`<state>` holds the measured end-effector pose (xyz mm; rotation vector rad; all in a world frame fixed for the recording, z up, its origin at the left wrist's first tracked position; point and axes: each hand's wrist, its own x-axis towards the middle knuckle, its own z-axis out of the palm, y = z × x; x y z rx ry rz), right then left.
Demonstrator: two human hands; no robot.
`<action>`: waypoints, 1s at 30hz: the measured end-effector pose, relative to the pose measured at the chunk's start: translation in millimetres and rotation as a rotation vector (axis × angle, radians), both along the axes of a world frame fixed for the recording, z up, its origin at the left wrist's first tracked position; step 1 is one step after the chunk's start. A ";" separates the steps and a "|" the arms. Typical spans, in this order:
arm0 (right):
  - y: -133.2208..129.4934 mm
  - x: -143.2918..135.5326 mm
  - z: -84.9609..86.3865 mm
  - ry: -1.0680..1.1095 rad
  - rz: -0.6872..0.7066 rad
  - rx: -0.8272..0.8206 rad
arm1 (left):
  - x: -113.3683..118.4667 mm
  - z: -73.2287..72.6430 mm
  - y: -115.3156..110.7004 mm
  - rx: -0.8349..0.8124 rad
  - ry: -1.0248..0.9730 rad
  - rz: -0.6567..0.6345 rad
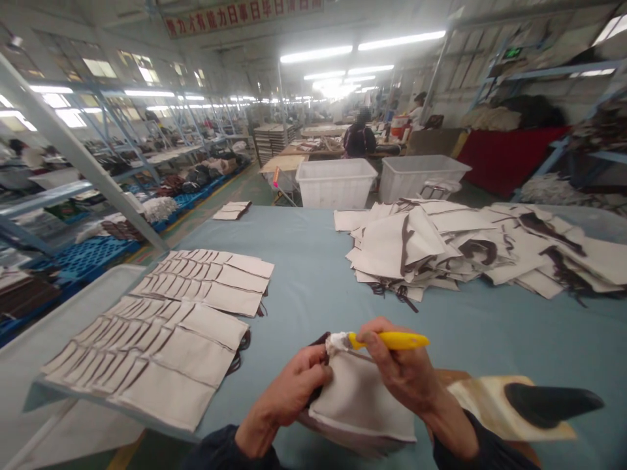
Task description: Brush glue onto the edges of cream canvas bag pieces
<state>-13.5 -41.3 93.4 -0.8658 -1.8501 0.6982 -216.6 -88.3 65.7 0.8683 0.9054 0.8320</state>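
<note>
My right hand point(399, 365) grips the yellow handle of a brush point(386, 340). Its bristle end is coated white and meets the upper left corner of a cream fabric piece point(362, 398) with dark brown edging. Pinching that same corner from the left is my left hand point(298, 382), thumb and fingers closed on the dark edge. The piece lies at the table's near side, its lower edge bulging toward me. To the right of my right wrist lies a stained, cream-yellow board point(482, 398) with a black, handle-like object point(548, 399) on it.
On the blue-green table point(304, 274), overlapping rows of cream pieces point(161, 352) lie at left, and a small stack point(232, 210) at the far left corner. A loose heap point(431, 241) covers the far right. Beyond stand two white bins point(336, 185); a person point(360, 137) is farther back.
</note>
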 end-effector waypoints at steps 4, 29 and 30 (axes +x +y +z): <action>0.6 -0.3 -3.0 0.035 0.012 -0.004 | -2.7 0.9 -2.7 -0.002 0.062 0.067; -38.1 3.6 -6.7 -0.084 0.163 0.303 | -4.9 -42.6 -19.7 1.019 0.953 0.062; -37.8 6.9 -5.5 -0.078 0.167 0.294 | -5.2 -43.6 -19.4 1.051 0.971 0.068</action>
